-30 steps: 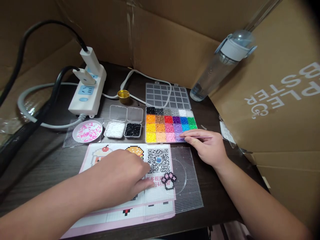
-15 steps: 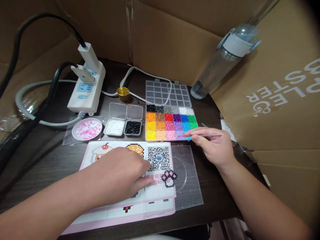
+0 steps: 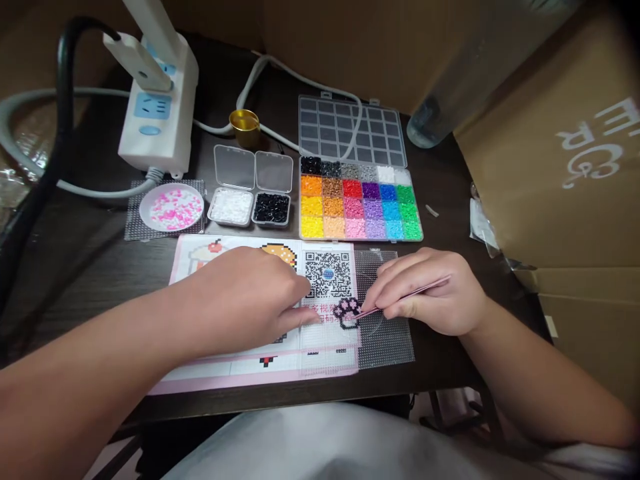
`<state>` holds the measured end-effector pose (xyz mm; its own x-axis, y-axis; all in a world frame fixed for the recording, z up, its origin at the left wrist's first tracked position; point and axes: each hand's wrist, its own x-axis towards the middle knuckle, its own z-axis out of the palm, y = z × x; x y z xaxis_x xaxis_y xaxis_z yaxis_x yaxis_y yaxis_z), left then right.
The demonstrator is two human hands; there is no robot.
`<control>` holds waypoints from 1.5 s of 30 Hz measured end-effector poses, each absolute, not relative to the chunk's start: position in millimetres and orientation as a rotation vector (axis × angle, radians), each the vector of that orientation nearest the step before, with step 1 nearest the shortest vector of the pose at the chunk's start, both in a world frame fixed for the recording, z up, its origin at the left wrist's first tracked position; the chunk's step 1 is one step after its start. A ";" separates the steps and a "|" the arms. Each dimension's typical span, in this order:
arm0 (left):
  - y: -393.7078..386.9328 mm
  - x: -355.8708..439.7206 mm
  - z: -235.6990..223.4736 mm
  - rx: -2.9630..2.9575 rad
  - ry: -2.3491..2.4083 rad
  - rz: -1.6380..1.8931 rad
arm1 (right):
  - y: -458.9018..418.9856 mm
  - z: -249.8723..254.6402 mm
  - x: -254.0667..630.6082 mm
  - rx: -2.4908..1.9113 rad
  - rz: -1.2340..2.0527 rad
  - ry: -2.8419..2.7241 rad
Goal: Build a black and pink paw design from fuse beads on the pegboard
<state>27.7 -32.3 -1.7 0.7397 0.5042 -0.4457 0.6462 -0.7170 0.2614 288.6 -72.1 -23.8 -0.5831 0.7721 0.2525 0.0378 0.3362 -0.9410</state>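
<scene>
My right hand (image 3: 430,290) is closed round a pair of pink tweezers (image 3: 415,293). The tips reach the lower part of a paw-shaped bead design (image 3: 347,313), which has a black outline and pink pads. Whether a bead sits in the tips is too small to tell. Under the design lies a clear pegboard (image 3: 385,347), partly over a printed pattern sheet (image 3: 240,373). My left hand (image 3: 255,297) rests on the sheet, thumb stretched out apart from the index finger, beside the paw; its other fingers are hidden. A compartment box of coloured beads (image 3: 363,200) stands open behind.
Small boxes of white beads (image 3: 231,206) and black beads (image 3: 271,209) stand beside a white dish (image 3: 171,207) of pink and white beads. Behind are a gold cup (image 3: 245,128), a power strip (image 3: 159,110) with cables, and a water bottle (image 3: 450,87). Cardboard walls (image 3: 575,220) border the table.
My right hand has brought the tweezers from the bead box down to the paw design. My left hand stays on the sheet. The view has tilted downward.
</scene>
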 end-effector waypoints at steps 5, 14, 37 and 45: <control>-32.4 28.4 -0.1 2.498 0.917 -0.427 | -74.2 -25.7 290.6 -0.706 1.325 -1.923; -31.3 29.8 0.6 2.498 0.912 -0.473 | -72.9 -24.1 288.7 -0.789 1.325 -1.923; -31.7 26.0 -6.3 2.520 0.892 -0.366 | -74.6 -21.6 284.8 -0.906 1.322 -1.943; -32.3 25.1 -4.2 2.565 0.875 -0.381 | -74.6 -21.9 284.2 -0.893 1.305 -1.947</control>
